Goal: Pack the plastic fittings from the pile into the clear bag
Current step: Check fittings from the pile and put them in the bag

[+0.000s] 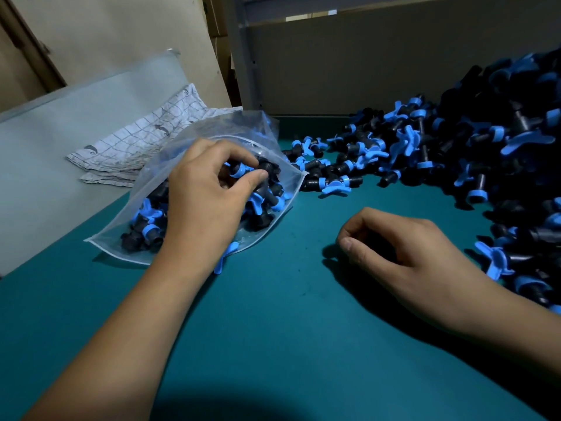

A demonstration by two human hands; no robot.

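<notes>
Left hand (209, 192) over clear bag (170, 165) at left, fingers curled pinching fittings (239, 171) at bag mouth. Right hand (400, 241) loosely curled, holding nothing, resting on green table (288, 329). Pile (485, 153) far right.

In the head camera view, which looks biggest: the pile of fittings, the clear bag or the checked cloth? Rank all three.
1. pile of fittings, clearly largest.
2. and 3. clear bag and checked cloth look alike; the bag lies nearer and hides part of the cloth, so I won't rank them.
</notes>
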